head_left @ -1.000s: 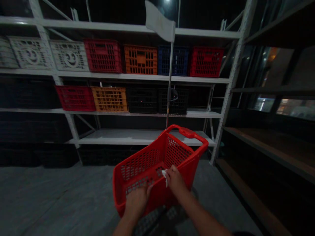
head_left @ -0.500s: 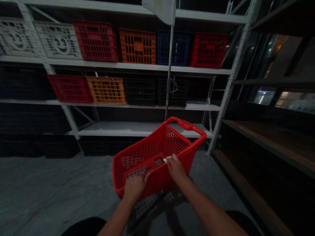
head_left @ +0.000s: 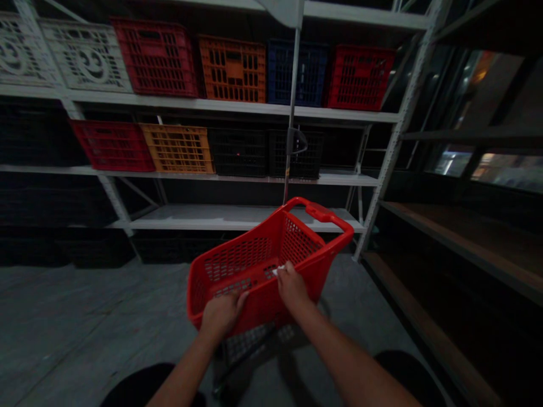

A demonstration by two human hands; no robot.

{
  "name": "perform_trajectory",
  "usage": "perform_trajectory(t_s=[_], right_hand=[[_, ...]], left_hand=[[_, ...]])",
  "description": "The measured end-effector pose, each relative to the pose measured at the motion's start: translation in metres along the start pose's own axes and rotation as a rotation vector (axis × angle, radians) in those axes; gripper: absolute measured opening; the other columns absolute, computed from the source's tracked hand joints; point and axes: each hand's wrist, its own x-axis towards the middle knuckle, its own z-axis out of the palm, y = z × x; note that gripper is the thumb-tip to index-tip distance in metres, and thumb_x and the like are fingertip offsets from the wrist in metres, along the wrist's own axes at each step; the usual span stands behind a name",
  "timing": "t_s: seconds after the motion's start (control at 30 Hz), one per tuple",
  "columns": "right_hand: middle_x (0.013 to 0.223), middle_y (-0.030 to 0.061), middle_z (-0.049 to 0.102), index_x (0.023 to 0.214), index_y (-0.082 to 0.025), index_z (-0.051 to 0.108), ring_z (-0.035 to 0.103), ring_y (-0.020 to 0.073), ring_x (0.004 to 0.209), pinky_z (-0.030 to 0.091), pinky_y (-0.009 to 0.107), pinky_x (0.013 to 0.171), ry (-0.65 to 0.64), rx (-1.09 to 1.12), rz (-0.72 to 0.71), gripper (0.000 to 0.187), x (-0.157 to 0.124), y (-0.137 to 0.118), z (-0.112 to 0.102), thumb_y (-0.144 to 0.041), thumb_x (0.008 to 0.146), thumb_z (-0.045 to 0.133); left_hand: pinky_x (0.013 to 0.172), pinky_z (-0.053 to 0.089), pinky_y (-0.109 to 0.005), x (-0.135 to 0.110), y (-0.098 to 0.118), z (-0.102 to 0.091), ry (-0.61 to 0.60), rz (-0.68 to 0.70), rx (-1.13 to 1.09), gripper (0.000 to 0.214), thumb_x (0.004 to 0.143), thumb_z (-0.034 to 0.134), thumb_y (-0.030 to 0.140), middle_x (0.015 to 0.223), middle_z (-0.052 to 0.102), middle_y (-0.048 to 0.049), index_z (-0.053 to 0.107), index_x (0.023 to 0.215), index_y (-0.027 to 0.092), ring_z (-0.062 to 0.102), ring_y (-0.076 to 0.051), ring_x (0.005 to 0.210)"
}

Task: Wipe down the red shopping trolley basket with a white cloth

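Barely visible, a white scrap pokes from the right hand, clenched on the rim of the red basket; the left hand grips that rim too. What the scrap is stays unclear.

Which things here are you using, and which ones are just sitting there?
Being used: left hand, right hand, red wheeled shopping basket, small white scrap.

Just sitting there: orange crate, blue crate, metal shelving.
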Motion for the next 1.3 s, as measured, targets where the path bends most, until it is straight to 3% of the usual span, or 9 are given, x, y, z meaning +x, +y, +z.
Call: perform_trajectory(t_s=[0.1, 0.37, 0.47, 0.63, 0.8, 0.93, 1.03, 1.17, 1.3], right_hand=[[0.086, 0.0058, 0.053, 0.083, -0.018, 0.062, 0.051, 0.0132, 0.068, 0.037, 0.022, 0.064, 0.008, -0.087, 0.016, 0.020, 0.000, 0.003, -0.011, -0.016, 0.084, 0.042], [0.084, 0.0076, 0.053, 0.087, -0.014, 0.066, 0.052, 0.0157, 0.072, 0.041, 0.025, 0.069, 0.287, -0.255, 0.181, 0.021, 0.021, 0.093, -0.120, -0.018, 0.080, 0.047], [0.086, 0.0085, 0.053, 0.090, -0.014, 0.066, 0.053, 0.0166, 0.074, 0.042, 0.026, 0.070, 0.375, -0.262, 0.226, 0.023, 0.022, 0.105, -0.140, -0.019, 0.080, 0.047], [0.087, 0.0080, 0.055, 0.087, -0.015, 0.066, 0.054, 0.0168, 0.080, 0.043, 0.027, 0.077, 0.359, -0.167, 0.127, 0.021, 0.013, 0.077, -0.116, -0.018, 0.080, 0.046], [0.086, 0.0065, 0.055, 0.086, -0.018, 0.065, 0.054, 0.0157, 0.079, 0.044, 0.026, 0.077, 0.298, -0.073, -0.014, 0.020, 0.006, 0.036, -0.069, -0.014, 0.081, 0.045], [0.088, 0.0064, 0.054, 0.088, -0.018, 0.063, 0.055, 0.0155, 0.080, 0.045, 0.025, 0.076, 0.289, -0.046, -0.058, 0.021, 0.004, 0.031, -0.058, -0.011, 0.079, 0.045], [0.086, 0.0060, 0.053, 0.088, -0.018, 0.063, 0.054, 0.0159, 0.079, 0.045, 0.026, 0.076, 0.363, -0.042, -0.036, 0.020, 0.005, 0.054, -0.082, -0.014, 0.080, 0.045], [0.088, 0.0069, 0.051, 0.088, -0.016, 0.060, 0.052, 0.0179, 0.080, 0.044, 0.031, 0.076, 0.626, -0.047, 0.065, 0.017, 0.002, 0.092, -0.117, -0.020, 0.082, 0.044], [0.084, 0.0066, 0.050, 0.086, -0.016, 0.055, 0.049, 0.0184, 0.083, 0.043, 0.033, 0.076, 0.777, 0.023, 0.036, 0.014, -0.012, 0.094, -0.088, -0.020, 0.084, 0.042]], left_hand=[[0.067, 0.044, -0.031, 0.001, -0.008, -0.001, -0.016, 0.010, 0.014, 0.059, 0.085, 0.010, 0.053, 0.082, 0.067, -0.0105, 0.059, 0.093, 0.019, 0.063, -0.022, 0.079], [0.066, 0.043, -0.032, 0.008, -0.037, 0.004, -0.047, 0.059, -0.015, 0.057, 0.085, 0.011, 0.052, 0.081, 0.068, -0.0089, 0.058, 0.092, 0.020, 0.063, -0.022, 0.078], [0.068, 0.043, -0.032, 0.011, -0.048, 0.004, -0.040, 0.049, -0.050, 0.055, 0.085, 0.014, 0.051, 0.082, 0.068, -0.0081, 0.059, 0.090, 0.021, 0.063, -0.022, 0.079], [0.082, 0.038, -0.041, 0.021, -0.025, -0.013, 0.125, -0.008, -0.026, 0.062, 0.086, 0.013, 0.048, 0.073, 0.066, -0.0142, 0.063, 0.077, 0.013, 0.062, -0.025, 0.078], [0.077, 0.041, -0.028, 0.049, 0.070, -0.034, 0.227, 0.193, -0.142, 0.051, 0.087, 0.018, 0.047, 0.090, 0.065, -0.0084, 0.059, 0.087, 0.018, 0.060, -0.017, 0.084], [0.066, 0.042, -0.023, 0.064, 0.124, -0.027, 0.227, 0.254, -0.165, 0.053, 0.087, 0.012, 0.050, 0.084, 0.066, -0.0057, 0.056, 0.092, 0.020, 0.061, -0.014, 0.076], [0.062, 0.041, -0.024, 0.067, 0.127, -0.016, 0.228, 0.232, -0.156, 0.056, 0.086, 0.010, 0.050, 0.080, 0.066, -0.0088, 0.056, 0.088, 0.017, 0.062, -0.017, 0.074], [0.061, 0.041, -0.025, 0.065, 0.117, -0.008, 0.229, 0.239, -0.149, 0.055, 0.086, 0.012, 0.050, 0.083, 0.066, -0.0090, 0.055, 0.090, 0.018, 0.062, -0.018, 0.076], [0.061, 0.040, -0.025, 0.064, 0.116, -0.009, 0.228, 0.234, -0.148, 0.054, 0.087, 0.011, 0.049, 0.083, 0.066, -0.0087, 0.055, 0.087, 0.018, 0.062, -0.018, 0.075]])
